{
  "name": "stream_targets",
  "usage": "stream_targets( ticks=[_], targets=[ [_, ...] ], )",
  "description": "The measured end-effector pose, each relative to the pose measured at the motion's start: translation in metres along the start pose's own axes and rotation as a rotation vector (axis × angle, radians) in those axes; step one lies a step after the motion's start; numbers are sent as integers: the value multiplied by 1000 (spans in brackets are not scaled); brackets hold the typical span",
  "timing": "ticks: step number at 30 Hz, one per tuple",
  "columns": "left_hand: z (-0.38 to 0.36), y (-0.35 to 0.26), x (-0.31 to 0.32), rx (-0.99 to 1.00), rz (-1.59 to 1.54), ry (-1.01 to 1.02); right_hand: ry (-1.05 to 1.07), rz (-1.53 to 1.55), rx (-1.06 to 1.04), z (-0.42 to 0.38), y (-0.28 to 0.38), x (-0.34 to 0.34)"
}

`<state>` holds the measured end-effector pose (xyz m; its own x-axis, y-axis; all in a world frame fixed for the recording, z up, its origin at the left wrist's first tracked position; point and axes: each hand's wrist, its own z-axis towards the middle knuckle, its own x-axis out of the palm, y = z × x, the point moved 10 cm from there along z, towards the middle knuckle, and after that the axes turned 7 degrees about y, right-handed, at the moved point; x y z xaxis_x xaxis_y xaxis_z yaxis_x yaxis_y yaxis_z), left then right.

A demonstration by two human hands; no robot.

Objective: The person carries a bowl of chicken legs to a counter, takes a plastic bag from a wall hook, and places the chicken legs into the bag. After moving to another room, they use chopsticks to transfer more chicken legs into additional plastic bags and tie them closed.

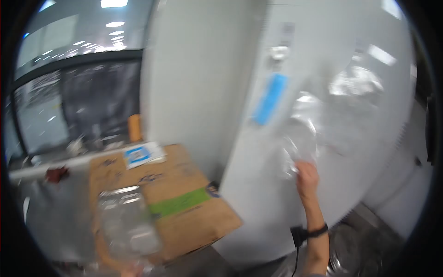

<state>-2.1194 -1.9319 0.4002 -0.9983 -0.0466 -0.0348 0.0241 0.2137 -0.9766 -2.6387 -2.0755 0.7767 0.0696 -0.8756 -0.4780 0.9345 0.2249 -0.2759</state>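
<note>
My right hand [307,177], with a black strap and a dark cabled device on its wrist, is closed on the lower end of a clear, crinkled plastic bag [304,124] hanging against the white panel. At the bottom left, my left hand [131,267] is blurred and partly cut off by the frame edge. It grips the lower end of a clear, shiny plastic container [127,221], which overlaps the cardboard box in this view.
A large cardboard box [184,180] with green tape stands at the left, carrying a blue-and-white packet [138,156]. On the white panel [258,184] hang a blue strip [271,99] and another clear plastic bag [355,83]. A dark-framed window [101,92] is behind.
</note>
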Motion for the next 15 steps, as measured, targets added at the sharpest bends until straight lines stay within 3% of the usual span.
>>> stream_targets(
  ticks=[1,2,3,4,5,6,7,8,9,10,12,14,15],
  targets=[
    [4,24,-5,-188,99,9,40,261,218,-23,2,19],
    [-1,41,-6,-201,7,31,15,386,285,-56,17,45],
    [-11,51,-17,-209,23,-41,331,765,550,-89,42,93],
    [-23,62,-31,-211,24,-126,422,825,534,-124,85,126],
    [-33,74,-43,-201,32,-201,716,829,502,-163,136,159],
    [-48,106,-61,-281,10,-285,697,948,323,-179,197,163],
    [-66,135,-80,-352,-12,-359,964,1112,279,-217,254,174],
    [-91,156,-98,-415,-34,-428,1211,1020,9,-319,306,224],
    [-122,167,-114,-457,-28,-513,1493,1233,-3,-302,366,175],
    [-153,175,-132,-492,-22,-602,1603,1265,-146,-351,411,175],
    [-234,225,-171,-556,101,-840,1741,1239,-417,-442,489,170],
    [-332,302,-207,-646,330,-1144,1661,1911,-119,-449,546,124],
    [-381,312,-200,-641,175,-1282,1580,1834,-343,-448,569,114]
  ],
)
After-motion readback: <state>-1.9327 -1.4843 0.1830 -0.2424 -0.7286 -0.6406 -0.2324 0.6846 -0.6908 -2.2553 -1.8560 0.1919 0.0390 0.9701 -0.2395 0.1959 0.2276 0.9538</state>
